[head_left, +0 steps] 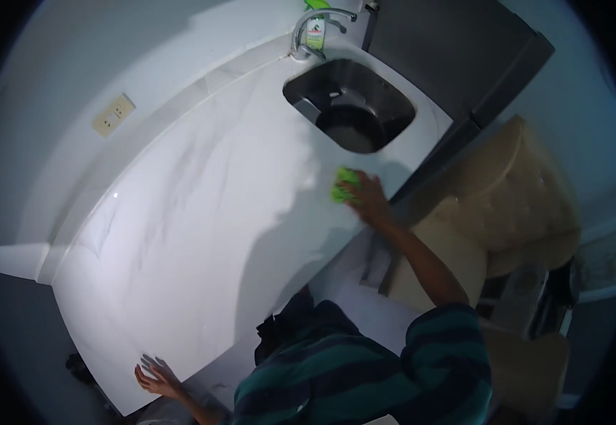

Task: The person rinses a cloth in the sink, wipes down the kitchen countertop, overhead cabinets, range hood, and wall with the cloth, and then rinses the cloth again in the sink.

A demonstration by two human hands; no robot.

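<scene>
My right hand [369, 198] grips a bright green sponge or cloth [344, 185], pressed to the white marbled countertop [202, 205] just below the sink. Whether it is a sponge or a folded cloth I cannot make out. Far to the left, my left hand [158, 379] is over the near corner of the counter, its fingers spread and nothing in them. A dark metal sink [401, 106] is set into the counter, with a round dark pan or basin [350, 127] inside it.
A curved chrome faucet [298, 35] rises behind the sink, with a green-and-white spray bottle [315, 34] beside it. A dark refrigerator [449, 49] stands to the right. Nearer me is a tufted beige chair [513, 191]. A socket plate [114, 115] is on the wall.
</scene>
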